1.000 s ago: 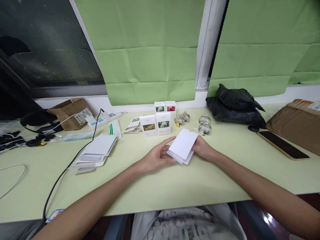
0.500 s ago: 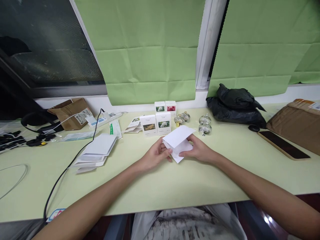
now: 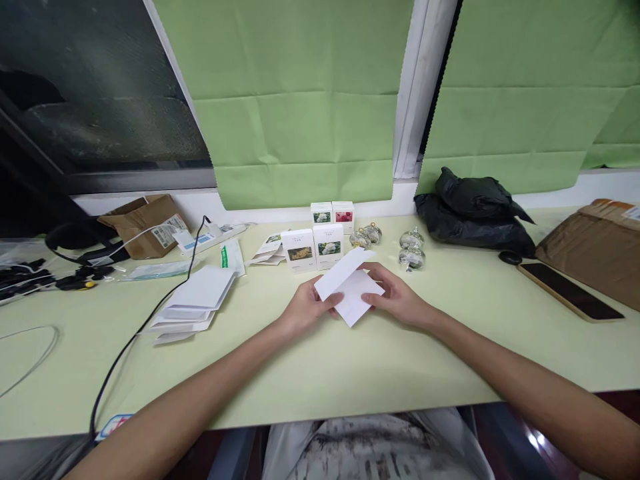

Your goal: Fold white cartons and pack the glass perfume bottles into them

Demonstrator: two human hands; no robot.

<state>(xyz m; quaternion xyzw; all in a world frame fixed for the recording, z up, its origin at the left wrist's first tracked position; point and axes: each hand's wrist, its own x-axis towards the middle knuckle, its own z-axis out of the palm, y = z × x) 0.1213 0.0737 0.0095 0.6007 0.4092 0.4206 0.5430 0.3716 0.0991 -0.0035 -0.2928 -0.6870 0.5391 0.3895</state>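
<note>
1. A white folded card [image 3: 354,299] is held over the table [image 3: 350,380], pinched by the left hand [image 3: 303,308] and right hand [image 3: 399,300] at opposite sides, apparently to keep its panels spread.
2. Similar folded cards [image 3: 204,288] are piled leftward, presumably within reach.

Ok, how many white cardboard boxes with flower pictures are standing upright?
4: front-left box, front-right box, rear-left box, rear-right box. More could be hidden behind them.
</note>
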